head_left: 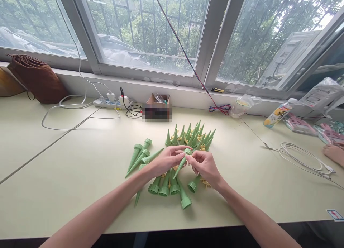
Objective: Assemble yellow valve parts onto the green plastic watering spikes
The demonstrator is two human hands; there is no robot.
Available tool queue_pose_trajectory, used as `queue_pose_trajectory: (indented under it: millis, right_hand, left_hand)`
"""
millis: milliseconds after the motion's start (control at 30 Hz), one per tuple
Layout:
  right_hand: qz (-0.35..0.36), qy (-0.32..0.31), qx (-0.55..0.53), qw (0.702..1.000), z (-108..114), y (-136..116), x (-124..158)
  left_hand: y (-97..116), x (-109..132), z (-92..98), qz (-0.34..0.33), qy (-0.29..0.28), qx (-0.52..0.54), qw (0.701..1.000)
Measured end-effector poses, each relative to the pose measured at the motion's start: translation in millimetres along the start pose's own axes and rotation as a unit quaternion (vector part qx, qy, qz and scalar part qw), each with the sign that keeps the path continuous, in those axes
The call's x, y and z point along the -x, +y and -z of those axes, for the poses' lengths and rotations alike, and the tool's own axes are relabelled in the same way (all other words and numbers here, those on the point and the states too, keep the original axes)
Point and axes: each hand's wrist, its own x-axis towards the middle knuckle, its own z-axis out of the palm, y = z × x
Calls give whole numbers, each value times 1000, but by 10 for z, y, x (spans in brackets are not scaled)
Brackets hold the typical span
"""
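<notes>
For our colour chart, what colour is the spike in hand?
The spike is green, best seen in the head view.

brown bag (39,79) | power strip (108,104) | drink bottle (278,114) | barred window (150,33)

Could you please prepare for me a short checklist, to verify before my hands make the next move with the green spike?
1. Green spike held by the left hand: ok.
2. Right hand at the spike, fingertips close to its cap end: ok.
3. Small yellow piece fitted on this spike: cannot tell, the fingers cover that place.
4. Group of spikes behind the hands, tips pointing up: ok.
5. Yellow pieces near the right wrist fully visible: not ok, partly hidden.
6. Drink bottle capped and away from both working hands: ok.
</notes>
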Motion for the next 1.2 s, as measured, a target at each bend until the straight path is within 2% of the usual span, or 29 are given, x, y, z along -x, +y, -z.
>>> queue_pose_trajectory:
  millis: [267,767,1067,1200]
  right_hand:
    - [-6,7,-3,1000,-32,-5,-3]
    - [-2,-2,-15,1000,-39,-14,-8]
    - [49,-4,-2,999,-23,11,-2]
    - [71,22,-13,997,-8,15,1]
  left_hand:
    - [-40,-11,22,12,0,42,999]
    - [-83,-23,50,3,-6,33,999]
    - [-29,-14,39,-13,-27,48,998]
    - [16,1,18,-10,-37,84,996]
